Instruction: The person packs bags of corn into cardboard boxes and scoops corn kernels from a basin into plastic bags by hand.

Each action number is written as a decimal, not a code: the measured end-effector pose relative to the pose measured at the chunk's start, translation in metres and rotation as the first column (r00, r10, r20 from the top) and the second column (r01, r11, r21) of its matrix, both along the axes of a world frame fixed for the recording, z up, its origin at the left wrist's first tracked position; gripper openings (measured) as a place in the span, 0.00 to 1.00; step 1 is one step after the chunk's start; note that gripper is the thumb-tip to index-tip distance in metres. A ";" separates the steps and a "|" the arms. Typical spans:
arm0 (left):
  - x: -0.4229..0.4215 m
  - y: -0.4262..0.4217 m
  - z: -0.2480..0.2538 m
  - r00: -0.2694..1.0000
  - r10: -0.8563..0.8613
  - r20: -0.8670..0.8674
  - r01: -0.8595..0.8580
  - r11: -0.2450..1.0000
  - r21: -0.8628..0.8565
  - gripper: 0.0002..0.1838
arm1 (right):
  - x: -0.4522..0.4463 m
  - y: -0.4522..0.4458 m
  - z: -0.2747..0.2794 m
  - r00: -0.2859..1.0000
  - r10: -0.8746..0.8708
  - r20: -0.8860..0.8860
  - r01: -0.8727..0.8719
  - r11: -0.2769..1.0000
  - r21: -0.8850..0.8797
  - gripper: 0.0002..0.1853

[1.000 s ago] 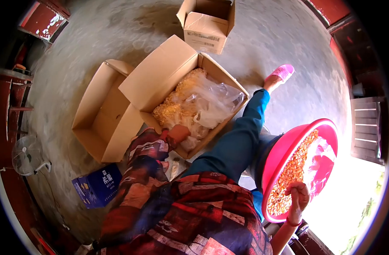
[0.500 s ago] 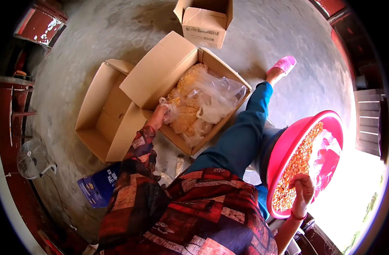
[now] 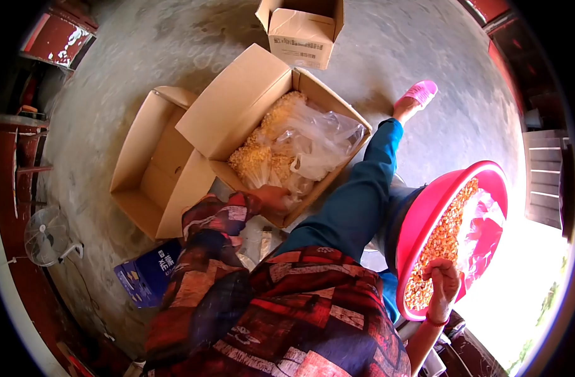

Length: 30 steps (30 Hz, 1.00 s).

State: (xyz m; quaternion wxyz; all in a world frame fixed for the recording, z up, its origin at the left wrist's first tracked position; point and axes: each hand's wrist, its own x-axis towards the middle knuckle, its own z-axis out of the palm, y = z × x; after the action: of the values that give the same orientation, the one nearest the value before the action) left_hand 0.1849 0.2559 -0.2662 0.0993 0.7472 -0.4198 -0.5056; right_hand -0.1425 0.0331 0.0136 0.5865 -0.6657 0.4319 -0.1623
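Head view: box (image 3: pixel 234 103) upper middle, tub (image 3: pixel 419 220) lower right. The box's plastic bag (image 3: pixel 315 157) spreads up-right from the left hand (image 3: pixel 275 200), way nearer than the curled right hand (image 3: pixel 444 284). Can't tell if either grip's clenched on anything.

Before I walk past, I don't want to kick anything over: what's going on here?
A person's left hand is at the near side of a cardboard box, against a clear plastic bag; yellow kernels lie in there too. The right hand is at a pink basin of orange kernels, fingers curled; whether it holds any is unclear.
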 end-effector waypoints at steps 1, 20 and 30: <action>-0.006 -0.002 0.001 0.998 -0.027 0.057 0.029 0.999 -0.029 0.31 | 0.001 0.001 0.000 1.000 -0.008 0.005 0.008 1.000 0.021 0.04; 0.051 0.059 -0.033 0.440 0.730 -0.523 -0.858 0.513 -0.006 0.15 | -0.006 0.005 -0.009 1.000 0.004 -0.029 -0.003 0.999 0.035 0.04; 0.007 0.013 -0.015 0.972 0.236 0.011 -0.216 0.907 -0.362 0.24 | -0.010 0.011 -0.019 0.999 -0.034 -0.020 0.036 0.993 0.110 0.04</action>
State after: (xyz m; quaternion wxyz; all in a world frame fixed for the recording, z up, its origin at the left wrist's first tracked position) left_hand 0.1922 0.2689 -0.2811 0.2800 0.7736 -0.4180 -0.3854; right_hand -0.1524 0.0446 -0.0053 0.6155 -0.6261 0.4571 -0.1427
